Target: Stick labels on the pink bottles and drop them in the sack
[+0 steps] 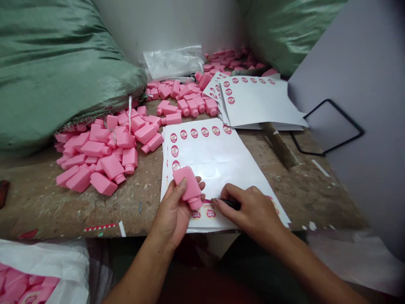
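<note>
My left hand (175, 211) is closed around a pink plastic bottle (189, 185), its neck tilted down toward me. Under it lies a white sheet of stickers (218, 164), with round pink-and-white labels left along its edges. Low over the same sheet, my right hand (245, 207) grips a slim black tool (233, 204); its exact kind is hidden by the fingers. The tool's end points left toward the bottle neck, near the printed labels (210, 212) of the bottom row.
Pink bottles (101, 147) are heaped at left and further back, beside a green sack (63, 80). More label sheets (259, 101) lie at back right, over a wooden strip (278, 145). A black wire frame (344, 114) stands at right. A white bag (72, 261) holds pink bottles.
</note>
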Demonstrator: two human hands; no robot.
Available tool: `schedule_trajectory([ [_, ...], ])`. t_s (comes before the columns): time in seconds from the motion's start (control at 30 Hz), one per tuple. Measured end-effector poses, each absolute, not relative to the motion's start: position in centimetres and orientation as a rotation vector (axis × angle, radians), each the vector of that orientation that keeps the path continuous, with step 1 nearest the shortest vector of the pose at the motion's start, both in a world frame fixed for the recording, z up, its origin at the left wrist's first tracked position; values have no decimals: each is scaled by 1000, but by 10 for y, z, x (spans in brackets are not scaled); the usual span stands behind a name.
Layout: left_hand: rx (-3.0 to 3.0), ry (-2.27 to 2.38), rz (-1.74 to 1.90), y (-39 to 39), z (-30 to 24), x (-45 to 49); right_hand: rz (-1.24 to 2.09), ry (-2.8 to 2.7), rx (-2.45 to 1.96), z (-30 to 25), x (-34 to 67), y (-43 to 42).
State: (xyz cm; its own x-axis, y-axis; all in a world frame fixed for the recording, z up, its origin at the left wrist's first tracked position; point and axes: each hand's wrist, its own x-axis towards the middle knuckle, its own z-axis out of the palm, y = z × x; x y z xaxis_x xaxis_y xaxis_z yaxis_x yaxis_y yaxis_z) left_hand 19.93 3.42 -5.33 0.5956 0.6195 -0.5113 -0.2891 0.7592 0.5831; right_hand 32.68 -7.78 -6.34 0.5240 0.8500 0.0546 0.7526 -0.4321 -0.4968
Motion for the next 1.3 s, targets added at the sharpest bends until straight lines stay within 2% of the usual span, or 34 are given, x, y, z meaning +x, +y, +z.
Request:
schedule_trajectory([
  [0.1, 510, 788, 545, 34, -53, 198, 765, -1012, -2016, -50, 335, -80],
  [0.17, 564, 782, 537, 33, -52, 198, 866, -871, -1854, -41, 339, -82],
  [0.37, 729, 688, 488, 20, -43, 196, 868, -870, -1762, -28, 339, -86],
  [0.67, 570, 555, 457, 4, -34, 195, 889, -927, -1735, -21, 337, -80],
  [1.3, 677, 547, 354, 2, -34, 191, 878, -896, -1720, -35, 337, -77],
])
